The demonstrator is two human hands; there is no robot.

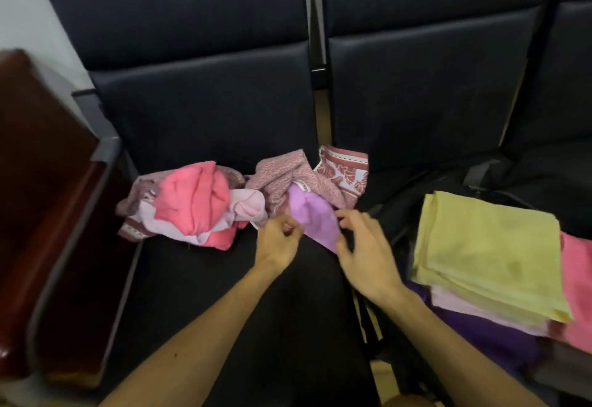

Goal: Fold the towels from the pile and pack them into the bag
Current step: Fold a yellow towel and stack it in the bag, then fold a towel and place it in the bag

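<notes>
Pile (192, 204): crumpled towels, left on the seat (198, 294), awaiting folding.
Left hand (278, 241): pinches lilac towel (315, 219), drawing it from the pile.
Right hand (365, 256): fingers bent at that towel's right edge; grip unclear.
Folded stack (487, 246): right, resting on the black bag (395, 222), seemingly staged for packing.

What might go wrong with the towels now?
The lilac towel that the left hand and right hand seem to pinch is tucked under the patterned towel; pulling may drag that one along. The folded stack near the right hand looks uneven, its yellow towel overhanging; a bump might tip it.
</notes>
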